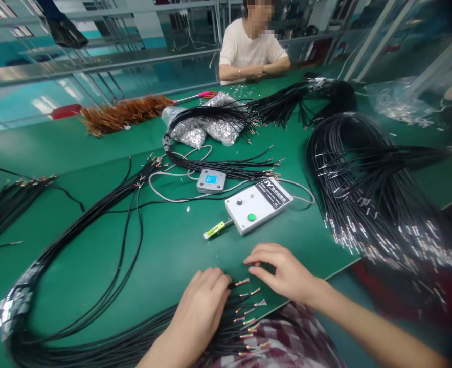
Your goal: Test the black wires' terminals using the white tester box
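Two bare hands worked at the near edge of a green worktop [168, 245]. The left hand [205, 301] lay over a bundle of black cables [130, 332], its fingers bent and pressed together; whether they pinched a single cable could not be told. The bundle ran along the near edge, curved back near the left end, where a silvery wrapping [17, 304] bound it, and reached toward the middle. Its stripped, coloured wire ends fanned out beyond the left hand, above a checked cloth [283, 335]. The right hand [281, 268] hung just beside those ends, fingers curled, thumb and forefinger tips close together; anything between them was too small to make out. Farther in, near the middle, sat a white control box [258, 204] with a green button and a yellow-green piece [215, 230] projecting toward the left, and beside it a small grey box [211, 180] with a blue screen. Toward the right edge lay another large cable bundle [348, 168], its ends blurred, perhaps hanging past the near edge. At the far edge, a person in a white top [245, 48] sat with folded arms.
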Demonstrator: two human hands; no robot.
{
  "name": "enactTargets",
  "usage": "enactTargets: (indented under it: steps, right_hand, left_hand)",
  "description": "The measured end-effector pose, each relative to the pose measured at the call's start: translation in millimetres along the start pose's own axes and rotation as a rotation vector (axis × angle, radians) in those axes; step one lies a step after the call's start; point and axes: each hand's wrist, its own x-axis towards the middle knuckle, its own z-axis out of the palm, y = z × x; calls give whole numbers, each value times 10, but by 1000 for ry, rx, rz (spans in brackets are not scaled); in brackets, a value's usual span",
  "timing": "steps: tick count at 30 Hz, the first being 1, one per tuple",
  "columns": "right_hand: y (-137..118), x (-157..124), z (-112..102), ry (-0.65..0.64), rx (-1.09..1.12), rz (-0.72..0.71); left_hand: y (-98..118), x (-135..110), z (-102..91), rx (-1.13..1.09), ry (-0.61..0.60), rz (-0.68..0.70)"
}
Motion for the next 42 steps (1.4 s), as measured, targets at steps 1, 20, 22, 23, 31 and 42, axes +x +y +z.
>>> enactTargets:
  steps: [1,20,22,23,31,42]
  right_hand:
    - [-11,5,-7,9,11,9]
    - [-441,234,101,162,269,9]
    - [-467,224,119,197,218,-16]
    - [-475,214,129,212,190,-38]
    - [-481,109,203,252,-151,-233]
    - [-490,49,313,230,-284,-272]
  left_hand:
    - [8,-4,16,-10,29,0]
    - [39,-88,-195,-614,378,-384]
    - [50,-96,-176,-643,396,-411]
    - [55,-98,-169,-650,407,-420]
    - [63,-115,-120,-704,451,-469]
    - [98,-64,-175,-757,507,-523]
